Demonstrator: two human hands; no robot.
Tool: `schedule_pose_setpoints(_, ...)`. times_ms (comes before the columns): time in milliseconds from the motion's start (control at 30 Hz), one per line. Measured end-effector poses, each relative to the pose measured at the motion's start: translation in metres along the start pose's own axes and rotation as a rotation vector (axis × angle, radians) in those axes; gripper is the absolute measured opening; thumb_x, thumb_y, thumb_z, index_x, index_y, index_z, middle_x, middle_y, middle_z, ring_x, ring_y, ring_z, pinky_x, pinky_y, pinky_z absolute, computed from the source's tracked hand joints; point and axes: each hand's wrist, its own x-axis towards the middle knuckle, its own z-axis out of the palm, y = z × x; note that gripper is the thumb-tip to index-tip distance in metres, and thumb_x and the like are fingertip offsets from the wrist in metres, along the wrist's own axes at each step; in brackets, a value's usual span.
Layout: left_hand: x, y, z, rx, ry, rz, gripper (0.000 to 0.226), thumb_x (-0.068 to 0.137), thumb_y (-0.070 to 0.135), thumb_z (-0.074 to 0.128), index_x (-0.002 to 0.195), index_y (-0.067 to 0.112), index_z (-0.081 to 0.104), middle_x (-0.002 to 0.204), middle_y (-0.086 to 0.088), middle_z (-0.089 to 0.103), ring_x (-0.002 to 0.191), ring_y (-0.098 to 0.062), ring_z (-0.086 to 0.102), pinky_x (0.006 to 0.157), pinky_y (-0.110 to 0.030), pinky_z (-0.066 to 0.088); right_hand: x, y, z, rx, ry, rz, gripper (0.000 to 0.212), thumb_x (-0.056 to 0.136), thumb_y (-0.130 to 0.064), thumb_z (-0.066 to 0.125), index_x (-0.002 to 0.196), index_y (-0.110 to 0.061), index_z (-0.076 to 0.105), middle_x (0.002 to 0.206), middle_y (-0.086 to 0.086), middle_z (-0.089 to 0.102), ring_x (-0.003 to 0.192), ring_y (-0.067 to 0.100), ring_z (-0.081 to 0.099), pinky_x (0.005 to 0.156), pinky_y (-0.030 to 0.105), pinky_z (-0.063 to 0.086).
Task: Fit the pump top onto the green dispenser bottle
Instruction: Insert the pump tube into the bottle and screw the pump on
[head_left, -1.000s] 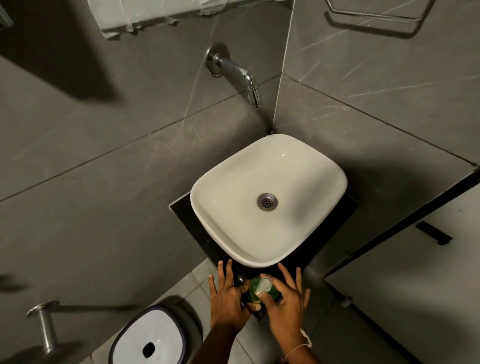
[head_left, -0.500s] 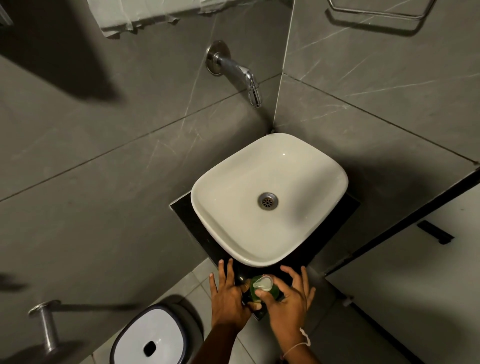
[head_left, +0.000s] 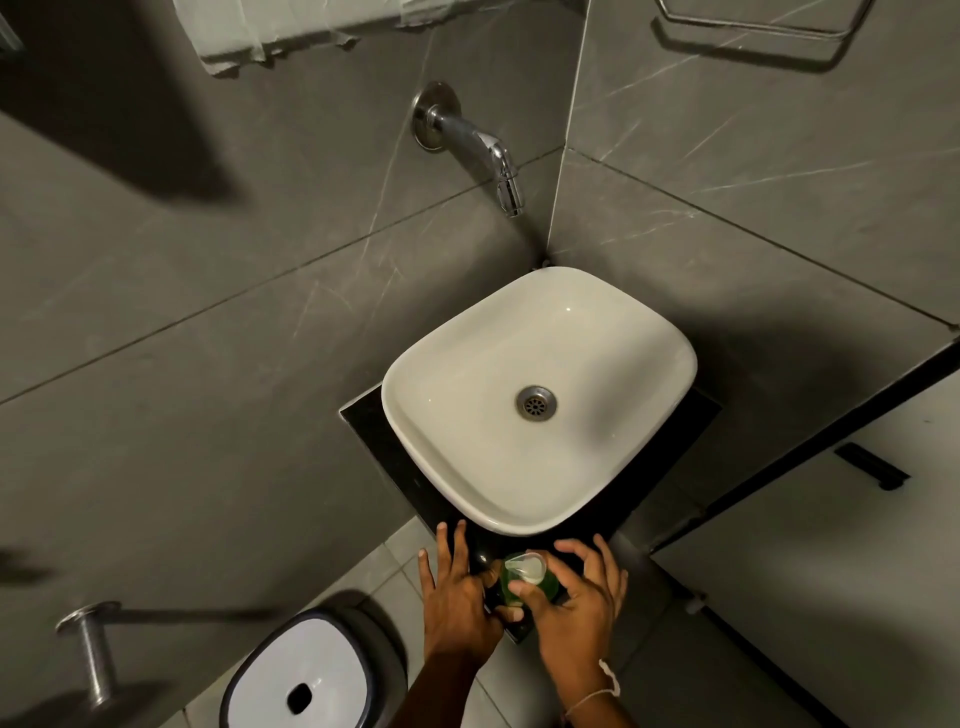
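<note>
Over the last second the right hand (head_left: 574, 608) has turned a little on the pump top (head_left: 525, 567), fingers fanning wider, which suggests the top is being twisted home rather than just placed. The left hand (head_left: 457, 597) grips the green dispenser bottle (head_left: 545, 584), thumb against its side, steadying it on the dark desk (head_left: 363, 415) just beside the sink (head_left: 415, 431). The sink basin holds nothing; the bottle looks filled with green liquid, though hands hide most of it.
</note>
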Motion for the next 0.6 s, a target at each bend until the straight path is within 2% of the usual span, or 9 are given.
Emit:
schedule_pose_setpoints(100,0.0,0.0,0.0,-0.001,0.008,-0.001,0.043,0.068,0.044,0.064,0.11,0.036,0.062,0.162,-0.002,-0.007,0.14,-0.023,-0.033,0.117,-0.053,-0.014,-0.001,-0.004,-0.001,-0.008,0.017,0.008,0.032,0.051,-0.037,0.084,0.082,-0.034,0.077,0.1,-0.017,0.057,0.124,0.028,0.044,0.111,0.063,0.019)
schedule_pose_setpoints(200,-0.001,0.0,-0.001,0.016,-0.004,0.008,0.044,0.068,0.045,0.062,0.111,0.036,0.062,0.162,-0.003,-0.007,0.142,-0.025,-0.031,0.117,-0.053,-0.015,-0.003,-0.006,-0.005,-0.027,-0.004,0.024,0.034,0.052,-0.047,0.077,0.084,-0.035,0.076,0.108,-0.01,0.061,0.13,0.03,0.041,0.113,0.063,0.013)
schedule_pose_setpoints(267,-0.001,0.0,-0.002,0.028,-0.01,0.007,0.043,0.07,0.046,0.06,0.111,0.034,0.062,0.162,-0.003,-0.007,0.143,-0.026,-0.028,0.117,-0.054,-0.014,-0.007,-0.008,-0.008,-0.04,-0.011,0.032,0.046,0.05,-0.059,0.073,0.09,-0.037,0.073,0.122,-0.009,0.058,0.136,0.027,0.033,0.114,0.06,0.008)
schedule_pose_setpoints(367,-0.003,0.002,-0.004,0.028,0.013,0.004,0.035,0.076,0.042,0.052,0.108,0.033,0.063,0.162,-0.004,-0.004,0.144,-0.027,-0.026,0.118,-0.054,-0.013,-0.02,-0.019,-0.01,-0.036,0.067,0.061,0.064,0.041,-0.069,0.069,0.097,-0.037,0.064,0.125,-0.008,0.057,0.137,0.025,0.033,0.111,0.061,0.014)
schedule_pose_setpoints(467,-0.004,0.003,-0.006,0.026,0.025,0.002,0.033,0.082,0.041,0.045,0.108,0.034,0.063,0.162,-0.004,-0.003,0.144,-0.026,-0.025,0.117,-0.052,-0.016,-0.029,-0.036,-0.004,-0.045,0.126,0.117,0.069,0.039,-0.07,0.071,0.095,-0.031,0.06,0.121,-0.004,0.059,0.134,0.027,0.038,0.108,0.062,0.021)
schedule_pose_setpoints(600,-0.003,0.001,-0.003,0.016,0.019,-0.011,0.018,0.079,0.032,0.046,0.08,0.026,0.063,0.162,-0.003,-0.002,0.143,-0.024,-0.026,0.118,-0.053,-0.012,-0.025,-0.048,-0.001,-0.073,0.18,0.185,0.06,0.042,-0.05,0.09,0.088,-0.025,0.061,0.119,0.0,0.062,0.133,0.031,0.04,0.109,0.062,0.02)
